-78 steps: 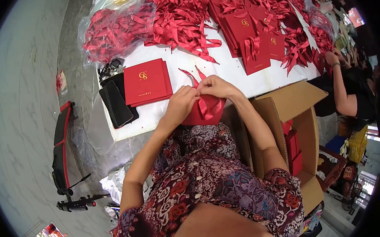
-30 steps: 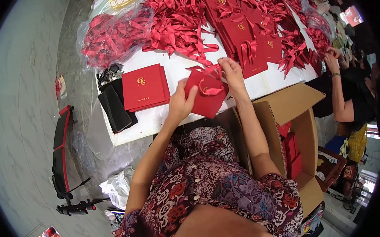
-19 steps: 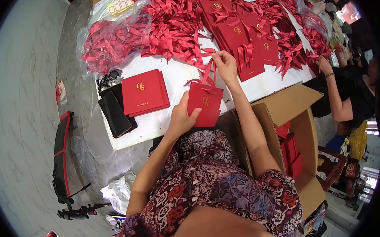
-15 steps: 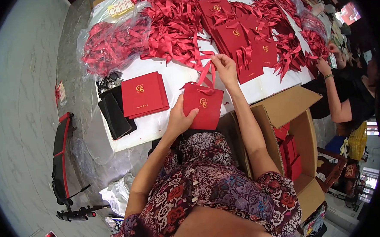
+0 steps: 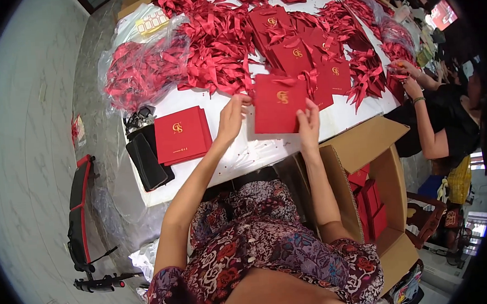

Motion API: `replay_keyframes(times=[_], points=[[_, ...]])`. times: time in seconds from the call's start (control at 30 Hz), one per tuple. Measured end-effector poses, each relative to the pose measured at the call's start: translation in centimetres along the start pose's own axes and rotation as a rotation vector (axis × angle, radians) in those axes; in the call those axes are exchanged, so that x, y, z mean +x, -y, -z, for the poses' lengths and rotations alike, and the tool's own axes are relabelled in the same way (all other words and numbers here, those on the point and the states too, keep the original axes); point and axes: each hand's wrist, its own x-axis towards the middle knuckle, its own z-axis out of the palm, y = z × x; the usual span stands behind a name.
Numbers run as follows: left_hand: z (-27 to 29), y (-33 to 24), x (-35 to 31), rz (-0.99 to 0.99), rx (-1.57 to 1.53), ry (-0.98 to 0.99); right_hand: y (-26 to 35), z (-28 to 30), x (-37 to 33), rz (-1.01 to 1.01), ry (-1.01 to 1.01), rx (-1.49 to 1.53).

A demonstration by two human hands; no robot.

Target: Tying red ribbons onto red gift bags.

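Note:
A flat red paper gift bag [image 5: 277,113] with a gold emblem and a red ribbon at its top is held over the table. My right hand [image 5: 309,126] grips it by its right edge, thumb in front. My left hand [image 5: 232,119] is to the left of the bag, its fingers drawn together at the edge of the heap of red ribbons [image 5: 217,71]. Whatever is between those fingertips is too small to make out. A neat stack of red gift bags [image 5: 181,135] lies to the left of my left hand.
A black pouch [image 5: 147,160] lies by the table's left corner. More red bags with ribbons [image 5: 296,55] are spread across the white table [image 5: 238,160]. An open cardboard box [image 5: 388,188] with red bags inside stands at my right. A co-worker's hands [image 5: 410,80] handle ribbons at far right.
The bag has moved from near my lap up and right over the table. My left hand has let go of it and moved up; my right hand has come down from the ribbon to its right edge.

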Motion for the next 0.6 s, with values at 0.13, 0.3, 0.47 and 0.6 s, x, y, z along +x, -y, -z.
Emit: replay_keyframes(times=[0.13, 0.3, 0.47, 0.6], points=[[-0.1, 1.1, 2.9, -0.567, 1.008, 0.074, 0.2, 1.2, -0.1, -0.022, -0.043, 0.032], [0.5, 1.6, 5.4, -0.597, 1.478, -0.006, -2.3, 1.6, -0.5, -0.051, 0.030, -0.123], [2.4, 0.8, 6.8, -0.493, 1.631, -0.105, -3.9, 0.5, 0.4, 0.094, 0.078, -0.467], [3.8, 1.0, 6.3, -0.448, 1.653, -0.211, -2.9, -2.1, 1.4, 0.352, 0.094, -0.816]])
